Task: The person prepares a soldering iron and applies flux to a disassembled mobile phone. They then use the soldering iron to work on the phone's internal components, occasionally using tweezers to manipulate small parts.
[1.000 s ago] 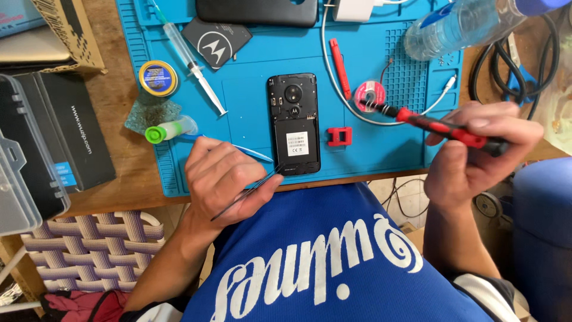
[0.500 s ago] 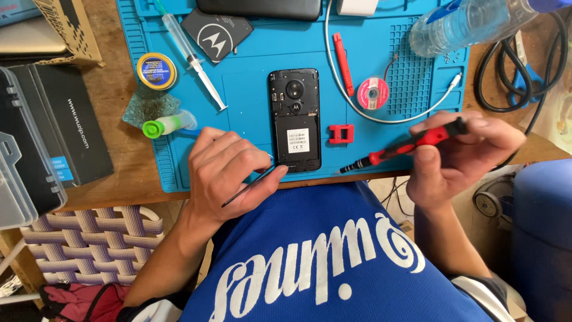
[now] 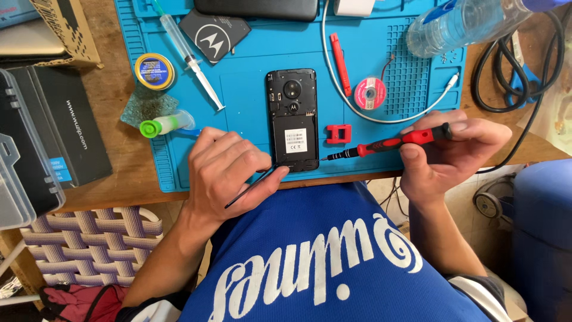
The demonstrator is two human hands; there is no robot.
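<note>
our left hand (image 3: 229,170) lies on the near edge of the blue work mat (image 3: 250,95), fingers curled round a thin black pry tool (image 3: 250,186) whose handle runs back toward our chest; its tip is at the thumb, by the bottom left corner of the phone (image 3: 292,119). the phone lies face down w/ its back cover off, just right of that hand's fingertips and touching the thumb tip.

our right hand (image 3: 450,152) is closed on a red and black screwdriver (image 3: 387,144), held nearly level btwn thumb and fingers, shaft pointing left. its tip sits just beside the phone's bottom right corner; can't tell if it touches. just beyond the shaft, a small red block (image 3: 338,133) rests on the mat.

further out from the right hand: a pink solder-wick spool (image 3: 370,93), a red pry stick (image 3: 341,56), a white cable (image 3: 381,113) and a clear plastic bottle (image 3: 459,27) lying on its side. beyond the left hand: a green-capped tube (image 3: 164,125), a syringe (image 3: 189,56), a round tin (image 3: 154,70) and the phone's dark back cover (image 3: 214,36). left of that hand, off the mat, a black box (image 3: 65,128) sits on the wooden desk (image 3: 119,161).
</note>
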